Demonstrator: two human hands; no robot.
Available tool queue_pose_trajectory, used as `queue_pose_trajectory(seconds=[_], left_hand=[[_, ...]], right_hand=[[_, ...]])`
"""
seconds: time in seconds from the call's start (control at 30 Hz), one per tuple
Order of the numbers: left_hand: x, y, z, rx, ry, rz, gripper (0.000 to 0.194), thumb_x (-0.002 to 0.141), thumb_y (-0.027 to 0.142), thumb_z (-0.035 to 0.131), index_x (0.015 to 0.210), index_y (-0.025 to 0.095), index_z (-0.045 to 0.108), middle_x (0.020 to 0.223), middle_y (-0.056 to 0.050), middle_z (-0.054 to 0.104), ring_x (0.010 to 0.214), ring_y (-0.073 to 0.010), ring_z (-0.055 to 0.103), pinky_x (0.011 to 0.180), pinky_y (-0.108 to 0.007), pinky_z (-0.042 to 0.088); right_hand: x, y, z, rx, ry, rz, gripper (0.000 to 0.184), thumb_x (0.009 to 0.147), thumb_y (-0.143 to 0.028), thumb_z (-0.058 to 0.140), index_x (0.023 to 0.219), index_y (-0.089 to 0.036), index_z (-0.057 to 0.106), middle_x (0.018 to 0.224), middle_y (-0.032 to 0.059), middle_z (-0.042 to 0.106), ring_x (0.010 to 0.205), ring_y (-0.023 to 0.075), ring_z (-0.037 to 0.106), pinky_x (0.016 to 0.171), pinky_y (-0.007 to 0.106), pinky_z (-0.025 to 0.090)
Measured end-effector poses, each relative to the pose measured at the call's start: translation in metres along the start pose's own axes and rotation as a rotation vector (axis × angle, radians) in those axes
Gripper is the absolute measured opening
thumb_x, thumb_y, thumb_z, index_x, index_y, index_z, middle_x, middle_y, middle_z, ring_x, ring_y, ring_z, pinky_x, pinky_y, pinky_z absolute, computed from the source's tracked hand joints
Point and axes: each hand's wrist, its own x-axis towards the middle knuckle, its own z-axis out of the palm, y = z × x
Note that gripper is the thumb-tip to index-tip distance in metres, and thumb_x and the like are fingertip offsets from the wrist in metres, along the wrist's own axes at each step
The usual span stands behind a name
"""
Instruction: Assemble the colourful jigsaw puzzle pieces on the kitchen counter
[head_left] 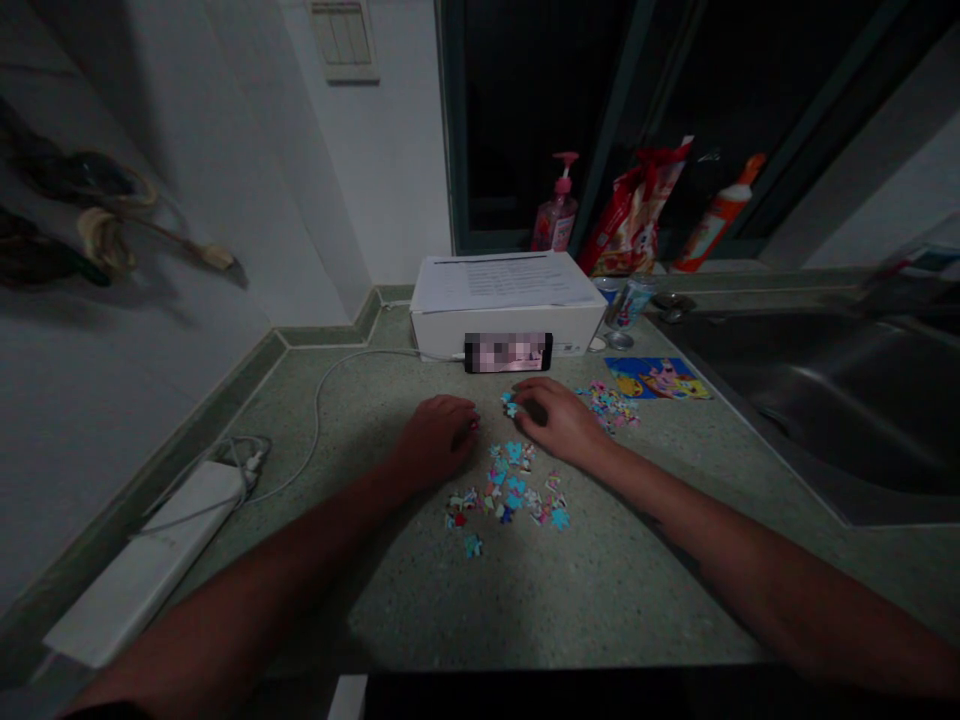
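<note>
My right hand [559, 418] is closed at the fingertips on light-blue jigsaw puzzle pieces [509, 404], just in front of the phone. To its left, my left hand [437, 436] has its fingers curled together, with a small pinkish puzzle piece [474, 425] showing at the tips. Loose puzzle pieces [515, 487] in blue, white, pink and red lie scattered on the counter below and between both hands. Beyond my right wrist is a denser pile of puzzle pieces [611, 405], partly hidden by that hand. A blue cartoon picture card [658, 378] lies beside this pile.
A phone [508, 353] leans on a white box [502, 290], its cable running left to a power strip [161, 560]. A can [632, 300] stands right of the box. The sink [817, 400] borders the counter at right. Behind stand a pump bottle [555, 218] and red bag [637, 215].
</note>
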Motion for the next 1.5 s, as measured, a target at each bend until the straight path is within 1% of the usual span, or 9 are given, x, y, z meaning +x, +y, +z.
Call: queue_pose_trajectory(seconds=[0.13, 0.3, 0.4, 0.53, 0.7, 0.9, 1.0, 1.37, 1.5], left_hand=[[-0.001, 0.000, 0.004, 0.018, -0.012, 0.068, 0.029, 0.100, 0.022, 0.066, 0.127, 0.019, 0.075, 0.135, -0.014, 0.077, 0.129, -0.0326, 0.069, 0.117, -0.058, 0.052], [-0.002, -0.001, 0.003, 0.020, -0.038, 0.074, 0.031, 0.100, 0.022, 0.066, 0.129, 0.019, 0.075, 0.138, -0.015, 0.076, 0.132, -0.0339, 0.067, 0.118, -0.061, 0.051], [-0.002, 0.002, 0.001, 0.016, -0.059, 0.071, 0.031, 0.100, 0.022, 0.066, 0.129, 0.019, 0.075, 0.140, -0.015, 0.075, 0.133, -0.0336, 0.066, 0.120, -0.061, 0.049], [-0.001, 0.004, 0.000, 0.020, -0.078, 0.053, 0.031, 0.100, 0.023, 0.068, 0.129, 0.020, 0.075, 0.141, -0.014, 0.075, 0.135, -0.0333, 0.065, 0.121, -0.060, 0.048], [0.000, 0.004, 0.001, 0.012, -0.085, 0.035, 0.030, 0.099, 0.022, 0.070, 0.128, 0.021, 0.076, 0.140, -0.013, 0.075, 0.134, -0.0329, 0.065, 0.122, -0.058, 0.048], [-0.001, 0.004, 0.001, 0.020, -0.082, 0.051, 0.029, 0.101, 0.025, 0.069, 0.128, 0.020, 0.075, 0.139, -0.014, 0.075, 0.134, -0.0331, 0.065, 0.122, -0.058, 0.047], [-0.001, 0.004, 0.000, 0.030, -0.083, 0.056, 0.029, 0.101, 0.025, 0.069, 0.129, 0.020, 0.075, 0.140, -0.014, 0.075, 0.134, -0.0327, 0.065, 0.122, -0.058, 0.047], [0.000, 0.006, 0.000, 0.026, -0.081, 0.049, 0.028, 0.101, 0.027, 0.067, 0.128, 0.021, 0.075, 0.139, -0.013, 0.075, 0.133, -0.0331, 0.066, 0.121, -0.059, 0.047], [0.000, 0.006, -0.001, 0.035, -0.085, 0.058, 0.028, 0.102, 0.027, 0.067, 0.128, 0.018, 0.075, 0.139, -0.015, 0.076, 0.132, -0.0338, 0.066, 0.121, -0.059, 0.047]], right_hand=[[0.016, 0.000, 0.008, -0.001, -0.039, -0.026, 0.015, 0.094, -0.020, 0.072, 0.109, -0.022, 0.075, 0.127, 0.0144, 0.076, 0.119, 0.0317, 0.072, 0.107, 0.051, 0.057], [0.028, -0.002, 0.016, -0.008, -0.062, 0.002, 0.014, 0.095, -0.019, 0.070, 0.108, -0.022, 0.073, 0.113, 0.0115, 0.078, 0.110, 0.0302, 0.072, 0.100, 0.047, 0.056], [0.028, -0.004, 0.019, -0.018, -0.070, 0.021, 0.012, 0.096, -0.019, 0.069, 0.107, -0.020, 0.073, 0.110, 0.0121, 0.078, 0.108, 0.0302, 0.071, 0.099, 0.045, 0.055], [0.026, -0.003, 0.021, -0.035, -0.059, 0.041, 0.012, 0.096, -0.019, 0.070, 0.107, -0.021, 0.074, 0.111, 0.0121, 0.077, 0.110, 0.0304, 0.070, 0.100, 0.046, 0.055], [0.025, 0.000, 0.022, -0.058, -0.039, 0.069, 0.012, 0.096, -0.020, 0.071, 0.107, -0.022, 0.074, 0.111, 0.0116, 0.076, 0.111, 0.0306, 0.069, 0.100, 0.045, 0.054], [0.025, -0.002, 0.021, -0.055, -0.049, 0.086, 0.014, 0.095, -0.019, 0.072, 0.108, -0.021, 0.074, 0.112, 0.0116, 0.075, 0.111, 0.0301, 0.068, 0.100, 0.044, 0.054], [0.025, -0.003, 0.021, -0.063, -0.046, 0.085, 0.014, 0.095, -0.019, 0.071, 0.109, -0.020, 0.074, 0.112, 0.0125, 0.075, 0.111, 0.0308, 0.068, 0.100, 0.045, 0.053], [0.024, -0.001, 0.022, -0.050, -0.023, 0.056, 0.013, 0.095, -0.019, 0.070, 0.107, -0.021, 0.074, 0.109, 0.0120, 0.074, 0.108, 0.0309, 0.068, 0.098, 0.047, 0.054], [0.025, -0.001, 0.022, -0.040, -0.028, 0.054, 0.014, 0.094, -0.018, 0.070, 0.108, -0.022, 0.075, 0.110, 0.0118, 0.074, 0.109, 0.0313, 0.068, 0.100, 0.048, 0.053]])
